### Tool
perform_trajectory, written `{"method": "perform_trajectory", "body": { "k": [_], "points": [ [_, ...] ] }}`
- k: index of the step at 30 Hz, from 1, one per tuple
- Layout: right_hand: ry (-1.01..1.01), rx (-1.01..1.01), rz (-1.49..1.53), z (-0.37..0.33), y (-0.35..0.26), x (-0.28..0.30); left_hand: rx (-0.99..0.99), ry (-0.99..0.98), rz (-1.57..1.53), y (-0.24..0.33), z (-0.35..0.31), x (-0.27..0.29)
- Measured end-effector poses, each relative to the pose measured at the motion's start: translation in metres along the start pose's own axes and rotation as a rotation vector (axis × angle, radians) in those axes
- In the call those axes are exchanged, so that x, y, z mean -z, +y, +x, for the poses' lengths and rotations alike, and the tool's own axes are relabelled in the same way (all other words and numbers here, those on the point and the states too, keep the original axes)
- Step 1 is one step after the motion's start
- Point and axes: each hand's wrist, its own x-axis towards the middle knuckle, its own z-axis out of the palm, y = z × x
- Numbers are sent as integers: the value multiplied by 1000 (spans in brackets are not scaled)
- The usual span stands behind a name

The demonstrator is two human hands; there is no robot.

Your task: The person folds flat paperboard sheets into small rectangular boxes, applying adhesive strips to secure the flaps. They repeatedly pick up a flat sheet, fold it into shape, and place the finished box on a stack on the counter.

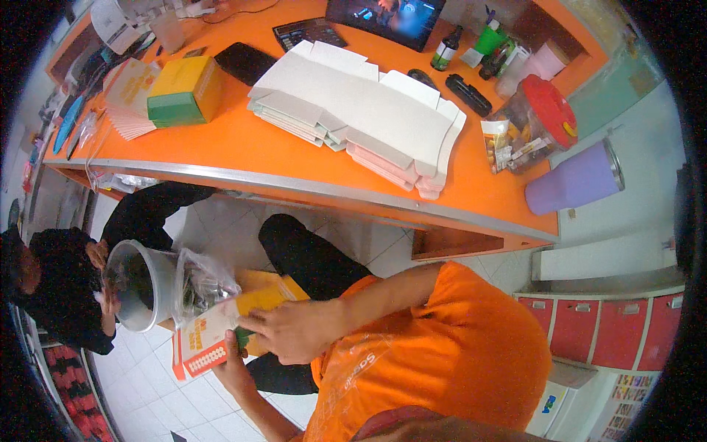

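Observation:
A printed cardboard carton (201,335) in white and orange, with yellow panels, sits over my lap. My left hand (234,362) grips its lower edge, thumb up on the side. Across its near side lies my right hand (283,329), fingers bent against the cardboard; the palm hides part of a green-and-yellow panel. A clear plastic bag (202,280) with dark contents rests just beyond the carton, beside a whitish round tub (155,283).
Another person (70,276) in black sits at the left, hands at the tub. On the orange desk (213,151) are stacked white folded cartons (353,96), a yellow-and-green box (184,90), a red-lidded jar (530,121) and a purple tumbler (574,177). Red drawers (574,331) stand right.

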Motion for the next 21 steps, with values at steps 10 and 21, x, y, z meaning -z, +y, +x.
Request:
{"method": "perform_trajectory", "body": {
  "k": [10, 21],
  "points": [
    [736, -269, 287, 0, 51, -12, -351, 179, -118, 7, 7, -69],
    [467, -668, 456, -49, 80, -33, -122, 128, 32, -68, -23, -118]
  ]
}}
